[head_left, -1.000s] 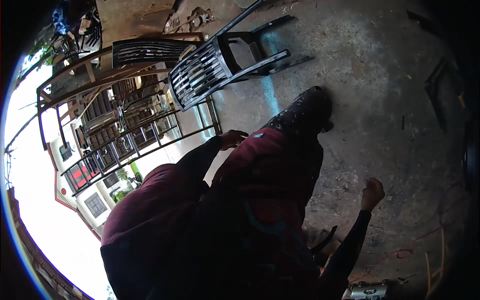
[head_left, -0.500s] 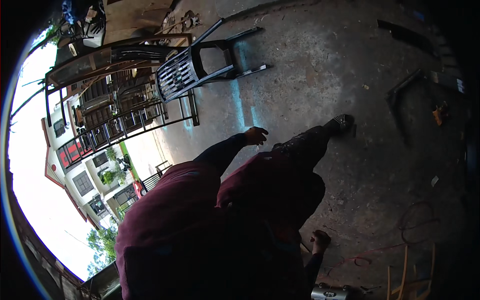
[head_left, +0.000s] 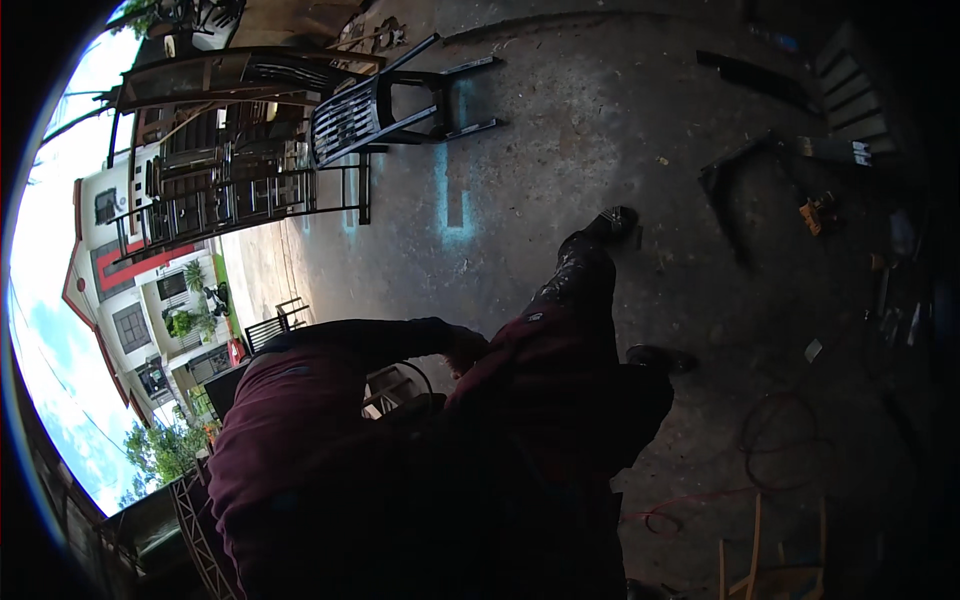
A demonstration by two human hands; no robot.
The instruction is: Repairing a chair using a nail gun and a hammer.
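My left hand (head_left: 465, 350) hangs close against my dark red clothing, beside my thigh. It is in shadow and its fingers are mostly hidden, so I cannot make out whether it holds anything. Through the gap under my left arm show a pale wooden frame (head_left: 383, 393) and a dark curved piece. My right hand is out of sight. Farther off stands a black slatted chair (head_left: 350, 118) on the concrete floor (head_left: 580, 110), apart from both hands.
Dark wooden frames (head_left: 225, 195) are stacked beyond the chair. Blue-green paint marks (head_left: 455, 215) streak the floor. At right lie a dark angled frame (head_left: 735, 190) and an orange tool (head_left: 817, 212). A red hose (head_left: 745, 440) coils near a light wooden frame (head_left: 755, 545).
My left hand has drawn back from in front of me to my side. My right hand has left the view. My feet have shifted, and a second shoe now shows.
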